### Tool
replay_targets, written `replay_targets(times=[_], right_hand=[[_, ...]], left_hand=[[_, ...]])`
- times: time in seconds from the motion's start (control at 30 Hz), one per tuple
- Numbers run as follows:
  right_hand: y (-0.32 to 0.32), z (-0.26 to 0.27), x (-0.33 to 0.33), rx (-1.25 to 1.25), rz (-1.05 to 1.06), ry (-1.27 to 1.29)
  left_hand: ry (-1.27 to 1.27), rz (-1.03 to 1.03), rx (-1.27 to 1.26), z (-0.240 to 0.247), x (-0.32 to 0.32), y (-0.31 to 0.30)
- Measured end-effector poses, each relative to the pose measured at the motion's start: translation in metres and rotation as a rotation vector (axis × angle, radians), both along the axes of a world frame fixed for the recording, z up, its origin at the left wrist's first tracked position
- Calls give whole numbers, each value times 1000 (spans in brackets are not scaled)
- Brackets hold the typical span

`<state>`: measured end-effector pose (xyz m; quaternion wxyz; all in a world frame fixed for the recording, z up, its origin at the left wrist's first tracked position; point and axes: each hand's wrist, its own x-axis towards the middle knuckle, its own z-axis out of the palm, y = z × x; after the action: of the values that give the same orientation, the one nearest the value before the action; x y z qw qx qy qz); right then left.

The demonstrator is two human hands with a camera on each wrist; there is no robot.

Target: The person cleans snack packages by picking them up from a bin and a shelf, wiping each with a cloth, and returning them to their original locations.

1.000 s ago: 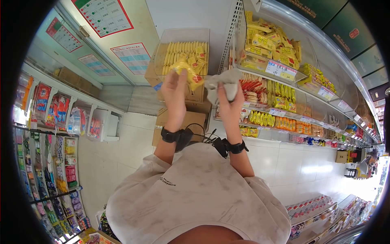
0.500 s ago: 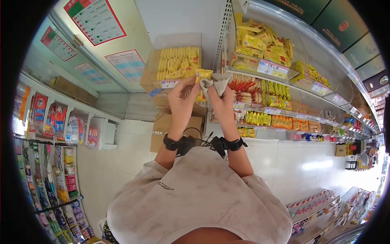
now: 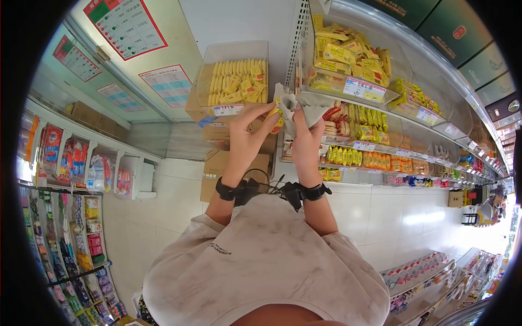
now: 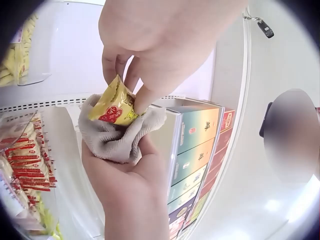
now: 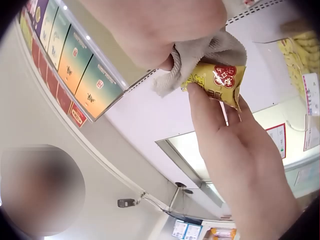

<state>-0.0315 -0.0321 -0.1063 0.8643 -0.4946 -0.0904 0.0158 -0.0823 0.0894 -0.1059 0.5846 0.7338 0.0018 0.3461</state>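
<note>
Yellow packet [image 4: 114,104], held up in front of the shop shelves [image 3: 375,127], sits between both hands. It is out of the clear bin [image 3: 239,51] just beyond my knuckles, where the other yellow packets stand in rows. My left hand [image 3: 246,136] has it by the upper edge, with fingers [image 4: 142,95] and thumb pinched tight on the wrapper. My right hand [image 3: 308,138] is curled round a grey cloth [image 4: 120,140], which is bunched under and against the lower part of the packet. The red mark on the front face shows clear of the cloth in both wrist views.

I judge the wipe to be in mid-course. The packet is out of the bin and in hand and the cloth is touching it, so the pick-up is done. As I read it, what is left is rubbing over the remaining faces and setting the packet back with the others. I cannot tell which sides the cloth has already covered, since the far side of the packet is hidden from every view.
</note>
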Motion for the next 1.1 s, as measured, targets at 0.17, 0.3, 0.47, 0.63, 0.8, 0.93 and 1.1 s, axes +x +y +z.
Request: replay_targets(times=[0.17,0.3,0.47,0.63,0.8,0.93,1.1], right_hand=[[3,3,-4,-90,110,-17],[11,-10,-5,-6,25,-6],[7,3,-8,-20,69,57],[6,-4,-1,44,162,129],[5,-1,3,75,119,72],[5,4,-4,-97,-23,-13],[9,4,-17,-190,3,-181]], left_hand=[[-15,106,3,-6,-1,-1],[-114,266,385,5,-4,-11],[-49,196,355,4,-6,-10],[30,-42,293,-2,-6,3],[66,54,40,4,-5,-4],[-51,274,266,7,-10,-14],[-107,299,234,7,-6,-8]])
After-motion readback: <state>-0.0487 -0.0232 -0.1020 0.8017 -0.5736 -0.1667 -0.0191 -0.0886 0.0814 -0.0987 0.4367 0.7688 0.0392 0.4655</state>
